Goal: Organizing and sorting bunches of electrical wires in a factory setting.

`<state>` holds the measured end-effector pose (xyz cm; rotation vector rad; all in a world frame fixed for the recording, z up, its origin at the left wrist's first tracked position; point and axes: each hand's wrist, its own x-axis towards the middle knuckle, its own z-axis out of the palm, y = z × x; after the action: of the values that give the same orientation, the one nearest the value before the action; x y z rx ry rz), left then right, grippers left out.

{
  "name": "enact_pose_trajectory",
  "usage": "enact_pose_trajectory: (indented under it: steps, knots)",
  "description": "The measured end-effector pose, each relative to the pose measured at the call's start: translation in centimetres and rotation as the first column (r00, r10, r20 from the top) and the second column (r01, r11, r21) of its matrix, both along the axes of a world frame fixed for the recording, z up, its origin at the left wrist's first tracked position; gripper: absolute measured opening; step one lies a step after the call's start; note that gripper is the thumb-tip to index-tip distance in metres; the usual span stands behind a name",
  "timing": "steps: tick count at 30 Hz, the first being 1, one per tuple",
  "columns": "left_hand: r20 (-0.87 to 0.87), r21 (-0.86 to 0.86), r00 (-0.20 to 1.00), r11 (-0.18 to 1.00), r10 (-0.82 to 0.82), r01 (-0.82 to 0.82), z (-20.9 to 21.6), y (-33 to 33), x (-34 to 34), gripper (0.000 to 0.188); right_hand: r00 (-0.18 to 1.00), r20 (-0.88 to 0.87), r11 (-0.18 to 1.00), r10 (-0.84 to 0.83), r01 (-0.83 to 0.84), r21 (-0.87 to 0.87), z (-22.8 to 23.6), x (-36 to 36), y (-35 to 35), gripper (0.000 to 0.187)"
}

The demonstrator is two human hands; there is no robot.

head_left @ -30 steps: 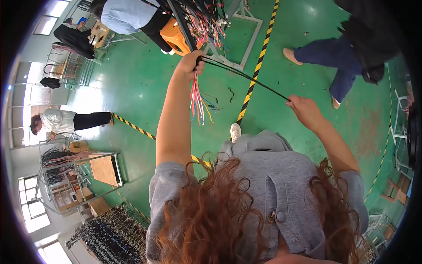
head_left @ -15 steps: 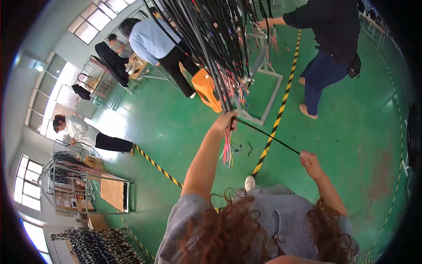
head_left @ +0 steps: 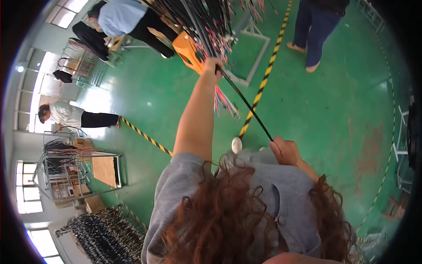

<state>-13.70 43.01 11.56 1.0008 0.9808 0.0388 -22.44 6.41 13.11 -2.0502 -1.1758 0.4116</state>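
A thick bundle of black cables hangs from the top of the view. My left hand, arm stretched forward, is closed around the lower part of several of these cables. Beneath that fist, loose coloured wire ends in pink, white, blue and red fan out. A thin black cable runs taut from my left hand down to the right. Its lower end disappears into my right hand, which is closed on it in front of my torso. The fingers' undersides are hidden.
An orange stool and a grey metal frame stand by the bundle. Yellow-black tape crosses the green floor. One person stands at the far right, others to the left. A metal rack holds cables and boxes.
The view has tipped down and shifted, so the surroundings sit higher. My right hand has come closer to my body, and my left arm reaches further forward. Both hands keep their hold.
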Motion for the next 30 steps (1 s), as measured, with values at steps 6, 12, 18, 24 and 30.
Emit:
enact_pose_trajectory:
  steps: [6, 12, 18, 24, 30]
  knots:
    - [0.275, -0.039, 0.93, 0.964, -0.244, 0.265, 2.0, -4.4, -2.7, 0.019, 0.972, -0.078, 0.974, -0.22, 0.215, -0.067, -4.9, -0.6, -4.4, 0.022]
    - [0.389, 0.377, 0.861, 0.909, -0.327, 0.175, 3.5, -8.3, -7.1, 0.038, 0.999, 0.038, 0.998, -0.013, 0.015, -0.056, -5.6, 0.8, -7.1, 0.017]
    - [0.125, 0.466, 0.793, 0.741, -0.596, 0.484, 4.5, -8.1, -10.3, 0.042, 0.987, 0.16, 1.0, 0.027, -0.027, -0.005, -3.8, 2.9, -7.8, 0.019]
    - [0.151, 0.306, 0.79, 0.788, -0.594, 0.534, 4.1, -8.3, -12.1, 0.041, 0.941, 0.312, 0.99, -0.13, 0.138, -0.004, -4.3, 6.9, -6.9, 0.015]
    - [0.243, 0.169, 0.807, 0.843, -0.538, 0.512, 4.3, -8.3, -13.5, 0.038, 0.803, 0.581, 0.971, -0.131, 0.222, -0.087, -3.6, 9.6, -3.0, 0.012]
